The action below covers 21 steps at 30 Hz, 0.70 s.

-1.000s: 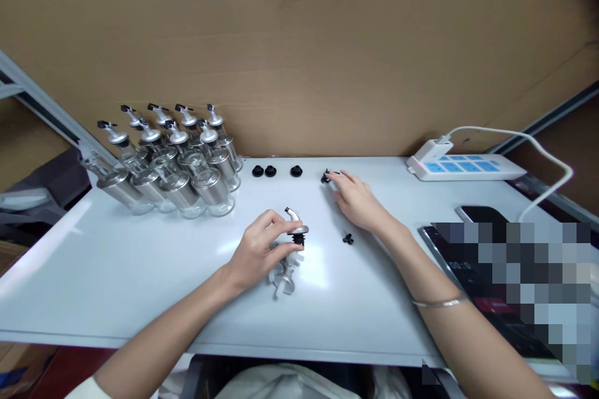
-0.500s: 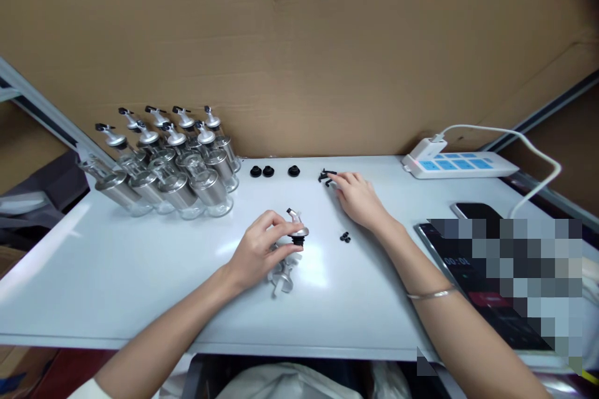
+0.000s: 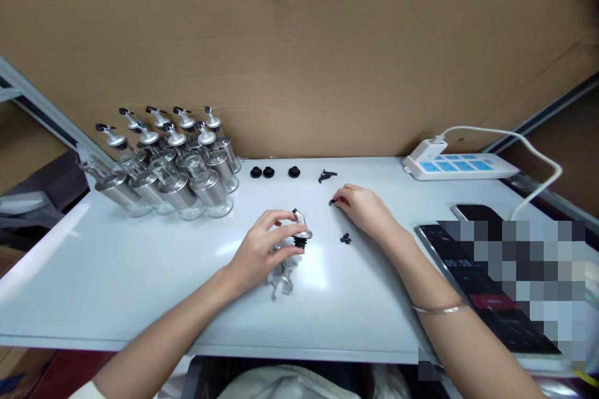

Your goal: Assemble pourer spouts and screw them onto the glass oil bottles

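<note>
Between the thumb and fingers of my left hand (image 3: 259, 248) is a silver pour spout (image 3: 303, 232) with a black ribbed stopper below and a small black piece at its tip. More silver spouts (image 3: 282, 280) lie on the table, partly hidden under that hand. My right hand (image 3: 367, 209) pinches a small black spout flap (image 3: 332, 202) over the table. Behind it rests a little heap of similar black flaps (image 3: 327, 175). Several tiny black rings (image 3: 345, 239) lie in front of the right hand.
Glass and steel oil bottles (image 3: 175, 190), several topped with spouts, crowd the left. Three black stoppers (image 3: 294, 171) sit along the back by the cardboard wall (image 3: 327, 62). To the right are a power strip (image 3: 463, 166) with a plugged-in charger, a phone (image 3: 477, 212) and a tablet (image 3: 491, 318).
My right hand has drawn back from the heap of flaps toward me, now with one flap in its pinch. The left hand with the spout has shifted slightly right.
</note>
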Each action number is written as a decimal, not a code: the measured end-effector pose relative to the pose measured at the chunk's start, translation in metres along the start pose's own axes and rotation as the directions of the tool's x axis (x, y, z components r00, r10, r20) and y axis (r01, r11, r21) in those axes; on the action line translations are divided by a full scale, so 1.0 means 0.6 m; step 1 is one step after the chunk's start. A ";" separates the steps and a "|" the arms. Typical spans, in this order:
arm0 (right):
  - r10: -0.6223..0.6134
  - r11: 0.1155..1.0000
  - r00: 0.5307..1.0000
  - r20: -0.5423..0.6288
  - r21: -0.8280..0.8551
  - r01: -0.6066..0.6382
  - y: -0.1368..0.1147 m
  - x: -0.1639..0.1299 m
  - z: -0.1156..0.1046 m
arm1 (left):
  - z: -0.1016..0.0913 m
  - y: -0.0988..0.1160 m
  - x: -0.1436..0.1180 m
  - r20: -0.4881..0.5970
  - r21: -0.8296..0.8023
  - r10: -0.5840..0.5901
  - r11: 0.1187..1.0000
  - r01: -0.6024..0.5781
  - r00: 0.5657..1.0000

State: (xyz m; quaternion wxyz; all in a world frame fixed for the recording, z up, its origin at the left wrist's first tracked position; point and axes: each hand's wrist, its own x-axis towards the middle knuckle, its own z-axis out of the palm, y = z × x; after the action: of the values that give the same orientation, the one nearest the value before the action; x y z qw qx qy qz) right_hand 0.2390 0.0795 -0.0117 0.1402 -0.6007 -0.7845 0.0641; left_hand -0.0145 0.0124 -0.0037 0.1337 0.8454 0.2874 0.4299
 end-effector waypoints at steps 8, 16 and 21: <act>0.045 0.838 0.998 -0.038 0.545 -0.016 -0.049 -0.017 -0.019 | 0.001 0.004 0.005 0.013 -0.088 0.071 0.994 -0.070 0.997; 0.041 0.259 0.997 0.062 0.963 -0.071 -0.108 -0.034 -0.024 | 0.003 0.000 -0.003 0.051 -0.097 0.000 0.995 0.005 0.999; 0.023 0.219 0.994 0.103 0.970 -0.106 -0.119 -0.040 -0.025 | 0.006 0.002 -0.013 0.100 -0.133 -0.162 0.976 0.175 0.982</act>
State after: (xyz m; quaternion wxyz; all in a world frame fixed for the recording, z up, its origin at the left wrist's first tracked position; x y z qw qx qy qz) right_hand 0.1833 0.0363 0.0185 0.4553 -0.4115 -0.5518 0.5648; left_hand -0.0146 0.0069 -0.0101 0.2419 0.8245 0.3208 0.3985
